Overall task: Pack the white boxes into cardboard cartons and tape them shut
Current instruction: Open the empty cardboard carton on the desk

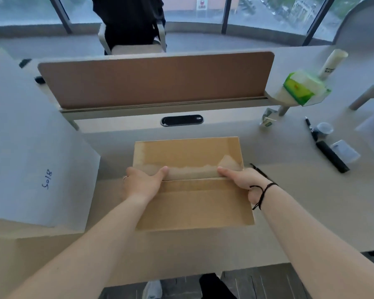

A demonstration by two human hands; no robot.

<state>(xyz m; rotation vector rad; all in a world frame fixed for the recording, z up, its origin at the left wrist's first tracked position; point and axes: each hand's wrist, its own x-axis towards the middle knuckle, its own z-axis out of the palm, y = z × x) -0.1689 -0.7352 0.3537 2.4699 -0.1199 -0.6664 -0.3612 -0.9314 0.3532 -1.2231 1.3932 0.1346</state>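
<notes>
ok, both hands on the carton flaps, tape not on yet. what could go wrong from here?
1. Left hand and right hand only press at the seam of the carton; if either lifts, the flaps may spring open.
2. The seam shows a slight gap, so tape could go on over misaligned flaps.
3. No free hand: the black tool, possibly the tape cutter, lies away to the right, so reaching means releasing a flap.
</notes>
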